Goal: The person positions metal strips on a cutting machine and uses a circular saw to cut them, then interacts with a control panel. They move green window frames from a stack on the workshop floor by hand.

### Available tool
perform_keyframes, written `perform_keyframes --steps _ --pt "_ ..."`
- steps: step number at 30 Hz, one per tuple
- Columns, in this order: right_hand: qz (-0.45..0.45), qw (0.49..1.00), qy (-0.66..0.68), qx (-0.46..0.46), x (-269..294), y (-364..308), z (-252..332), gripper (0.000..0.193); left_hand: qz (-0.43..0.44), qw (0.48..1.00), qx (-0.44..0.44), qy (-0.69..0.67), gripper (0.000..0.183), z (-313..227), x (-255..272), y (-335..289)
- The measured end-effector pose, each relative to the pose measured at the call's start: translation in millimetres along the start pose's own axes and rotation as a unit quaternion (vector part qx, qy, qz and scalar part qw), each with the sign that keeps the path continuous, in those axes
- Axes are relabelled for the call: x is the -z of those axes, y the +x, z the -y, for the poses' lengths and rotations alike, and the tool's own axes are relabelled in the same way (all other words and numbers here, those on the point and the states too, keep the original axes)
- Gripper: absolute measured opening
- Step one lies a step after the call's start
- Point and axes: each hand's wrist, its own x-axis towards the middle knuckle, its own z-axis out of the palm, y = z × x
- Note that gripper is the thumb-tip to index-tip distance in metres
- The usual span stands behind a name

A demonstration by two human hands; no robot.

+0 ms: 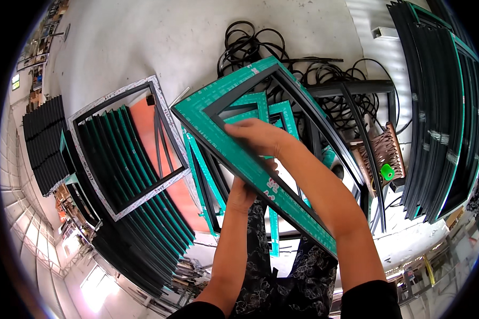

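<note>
I hold a dark metal window frame [207, 114] covered in green protective film, tilted in front of me. My right hand [261, 137] lies on top of its near bar, fingers closed over the inner edge. My left hand [243, 194] grips the same bar from underneath, partly hidden by the frame. More green-filmed frames [250, 103] show through the opening, lying below.
A second frame with white film [123, 146] leans at the left over a stack of dark profiles [143, 223]. Black rubber gasket coils [250, 45] lie on the concrete floor. Tall frames [442, 117] lean at the right. A green tape roll [387, 171] sits on a brown rack.
</note>
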Motion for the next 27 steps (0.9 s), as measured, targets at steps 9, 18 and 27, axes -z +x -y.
perform_keyframes --steps 9,18,27 --pt "0.014 0.998 -0.067 0.001 3 0 -1 0.051 -0.019 0.999 0.032 -0.011 0.084 -4 -12 -4" --pt "-0.021 0.983 -0.165 0.071 9 2 -22 0.058 -0.142 0.988 0.057 0.007 0.087 2 -11 -9" --pt "-0.62 0.652 -0.355 0.254 21 29 42 0.036 -0.016 0.998 0.038 -0.043 0.076 2 -10 -7"
